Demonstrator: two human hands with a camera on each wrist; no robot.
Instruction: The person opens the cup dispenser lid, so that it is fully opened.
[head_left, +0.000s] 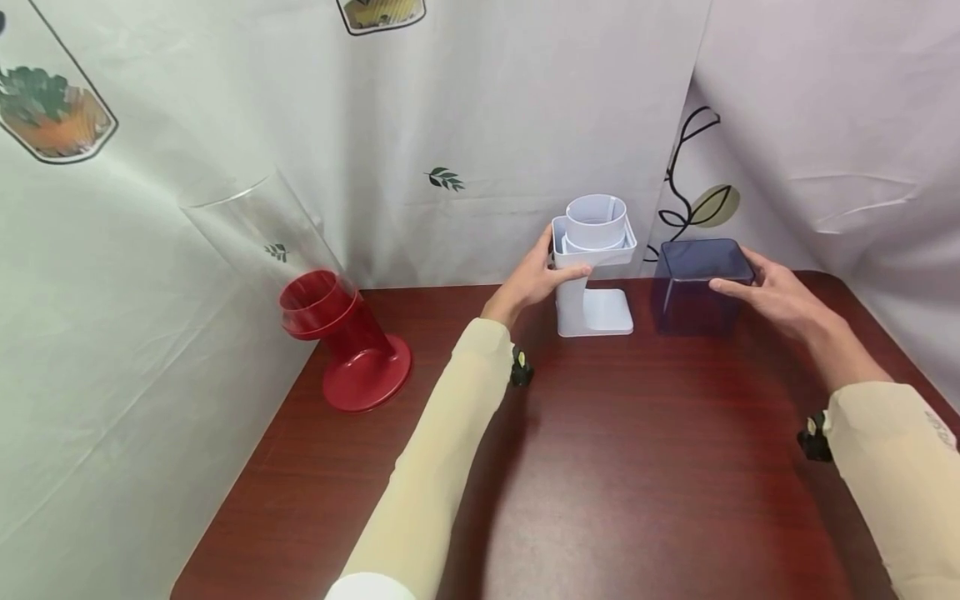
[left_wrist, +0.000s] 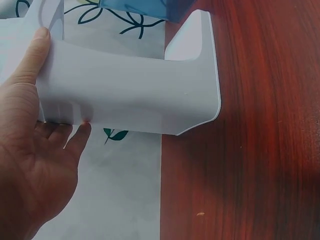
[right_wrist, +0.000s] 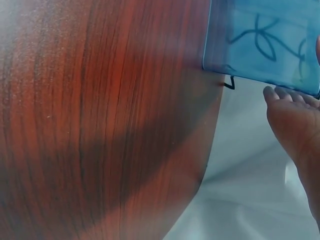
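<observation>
In the head view, a white stand (head_left: 573, 304) with a square tray top and a round collar stands upright at the table's far edge. My left hand (head_left: 532, 279) grips it just below the tray, the thumb across the front. The left wrist view shows the stand's smooth column (left_wrist: 110, 90) and my left fingers curled against its side. To the right is a see-through dark blue box (head_left: 697, 296), a flat face uppermost. My right hand (head_left: 780, 296) holds its right side, thumb on the near face and fingers behind. In the right wrist view those fingertips (right_wrist: 282, 94) meet the box's edge.
A red stand (head_left: 363, 375) of a similar shape holds a tilted clear cylinder (head_left: 262, 225) at the table's left. The brown wooden table (head_left: 637, 467) ends against a white patterned curtain (head_left: 487, 108) behind and at both sides.
</observation>
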